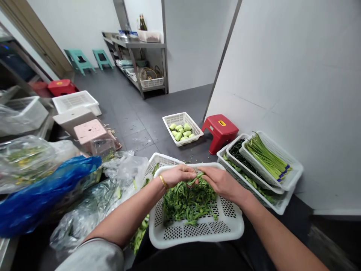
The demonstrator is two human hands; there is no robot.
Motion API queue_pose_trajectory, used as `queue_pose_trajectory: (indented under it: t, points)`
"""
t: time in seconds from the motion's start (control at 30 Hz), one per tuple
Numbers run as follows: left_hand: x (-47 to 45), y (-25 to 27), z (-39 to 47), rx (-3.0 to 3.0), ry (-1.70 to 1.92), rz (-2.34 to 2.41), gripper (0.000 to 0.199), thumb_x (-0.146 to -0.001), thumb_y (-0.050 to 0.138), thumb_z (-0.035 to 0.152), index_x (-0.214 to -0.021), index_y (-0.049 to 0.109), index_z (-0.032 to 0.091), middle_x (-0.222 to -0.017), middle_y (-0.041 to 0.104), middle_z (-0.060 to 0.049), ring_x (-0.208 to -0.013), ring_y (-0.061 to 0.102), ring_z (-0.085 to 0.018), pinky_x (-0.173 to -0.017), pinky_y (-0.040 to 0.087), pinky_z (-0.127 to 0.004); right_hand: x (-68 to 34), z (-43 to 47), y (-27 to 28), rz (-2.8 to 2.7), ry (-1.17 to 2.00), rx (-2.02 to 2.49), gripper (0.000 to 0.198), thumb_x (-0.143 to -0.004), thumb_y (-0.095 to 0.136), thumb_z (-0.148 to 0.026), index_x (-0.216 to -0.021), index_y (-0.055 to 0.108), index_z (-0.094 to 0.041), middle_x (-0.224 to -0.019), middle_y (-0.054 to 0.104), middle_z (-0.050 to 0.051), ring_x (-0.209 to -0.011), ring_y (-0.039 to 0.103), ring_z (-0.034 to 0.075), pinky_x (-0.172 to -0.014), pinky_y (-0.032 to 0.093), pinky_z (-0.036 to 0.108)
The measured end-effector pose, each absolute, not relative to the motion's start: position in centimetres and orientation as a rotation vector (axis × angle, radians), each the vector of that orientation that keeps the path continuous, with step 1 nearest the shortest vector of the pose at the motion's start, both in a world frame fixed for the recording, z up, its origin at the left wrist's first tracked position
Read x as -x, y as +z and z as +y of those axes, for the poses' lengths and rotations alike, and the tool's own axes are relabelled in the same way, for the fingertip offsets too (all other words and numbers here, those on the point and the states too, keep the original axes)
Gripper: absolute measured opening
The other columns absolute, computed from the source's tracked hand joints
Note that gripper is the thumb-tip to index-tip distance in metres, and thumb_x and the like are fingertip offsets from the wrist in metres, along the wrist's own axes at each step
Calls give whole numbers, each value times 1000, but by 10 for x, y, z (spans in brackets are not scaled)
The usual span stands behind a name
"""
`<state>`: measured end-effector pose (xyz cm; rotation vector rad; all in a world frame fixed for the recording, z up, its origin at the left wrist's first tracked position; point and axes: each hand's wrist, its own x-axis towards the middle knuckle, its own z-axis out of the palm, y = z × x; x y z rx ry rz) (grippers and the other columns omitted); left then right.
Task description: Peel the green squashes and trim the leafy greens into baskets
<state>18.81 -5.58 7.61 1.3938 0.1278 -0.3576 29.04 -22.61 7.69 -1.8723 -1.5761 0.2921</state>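
A white perforated basket [238,226] sits low in front of me, over my dark-clothed lap. Leafy broccoli-like greens [187,207] fill its far part. Above them my left hand [180,175], with a gold bracelet at the wrist, pinches a short green vegetable stem [199,175]. My right hand [218,181] has its fingers closed at the stem's other end, so the two hands nearly meet. Part of the stem is hidden by the fingers. Another white basket [155,160] shows just behind, partly covered by my left arm and the near basket.
Nested baskets with long green stalks [263,156] stand at the right, beside a red stool [221,130]. Ahead, a basket [194,124] holds pale green squash-like vegetables. Clear plastic bags [84,210] and a blue bag [50,192] crowd the left. A steel shelf [146,45] stands farther back.
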Motion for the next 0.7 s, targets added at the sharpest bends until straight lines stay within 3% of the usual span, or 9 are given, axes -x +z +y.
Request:
queue_pose_trajectory:
  t: [0.17, 0.3, 0.4, 0.5, 0.63, 0.7]
  points:
    - [-180, 69, -75, -1209, -72, 313, 42, -59, 72, 52, -64, 58, 13, -62, 55, -1, -55, 46, -9, -54, 36, -24, -276, -219, 83, -1763, 246, 2317, 25, -90, 32, -10, -91, 57, -10, -82, 66, 12, -78, 64, 24, -66, 48, 33]
    - [-170, 67, -86, -1459, 80, 304, 42, -73, 57, 55, -65, 55, 14, -60, 52, 0, -57, 44, -10, -58, 37, -26, -257, -212, 93, -1677, 414, 2544, 24, -88, 32, -6, -95, 55, -10, -78, 67, 12, -73, 66, 24, -59, 44, 29]
    - [-164, 71, -89, -1841, 203, 233, 36, -85, 43, 45, -66, 53, 16, -62, 52, -1, -61, 46, -12, -61, 39, -27, -253, -211, 100, -1674, 542, 2560, 23, -88, 33, -8, -97, 54, -9, -78, 67, 14, -73, 66, 25, -59, 42, 29]
    - [-160, 80, -80, -2167, 427, 101, 28, -89, 39, 31, -71, 54, 16, -67, 54, -3, -65, 48, -13, -63, 41, -27, -257, -217, 107, -1627, 831, 2265, 23, -92, 31, -16, -86, 54, -13, -68, 64, 8, -65, 63, 19, -58, 42, 27]
    - [-150, 96, -37, -2293, 787, 32, 21, -87, 46, 26, -72, 57, 16, -63, 53, -2, -61, 48, -13, -58, 40, -25, -270, -222, 113, -1535, 1575, 1362, 29, -92, 34, -33, -71, 48, -19, -44, 40, -8, -36, 42, 7, -42, 36, 19]
    - [-140, 100, -11, -2144, 969, 205, 21, -87, 48, 28, -74, 58, 17, -64, 55, -1, -59, 49, -11, -56, 40, -24, -279, -210, 117, -1322, 1506, 1306, 30, -90, 37, -41, -73, 49, -19, -42, 37, -10, -33, 39, 6, -39, 35, 19]
